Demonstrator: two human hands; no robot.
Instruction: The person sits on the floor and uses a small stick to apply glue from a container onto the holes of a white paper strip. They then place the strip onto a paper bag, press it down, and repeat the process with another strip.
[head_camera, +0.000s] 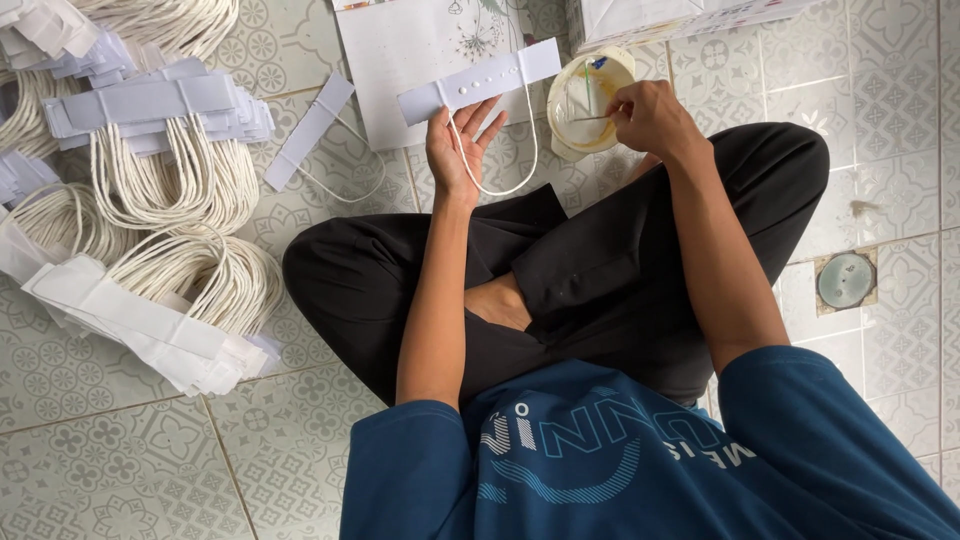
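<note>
Resting on the open palm of the left hand, a white paper strip with a looped white cord handle is held flat above the patterned tile floor, its upper face dotted with small beads of what looks like glue, the cord loop hanging down past the wrist; this grip is loose, with the fingers spread under the strip rather than closed round it. A thin stick-like applicator is pinched in the closed grip of the right hand, its tip dipped into a round pale plastic tub of yellowish paste standing on the floor just beside the strip. A white printed paper sheet lies under and behind the strip. Stacks of finished white strips with bundled cord handles are piled on the floor to the left, well apart from the hands, and one loose strip lies between them and the sheet
</note>
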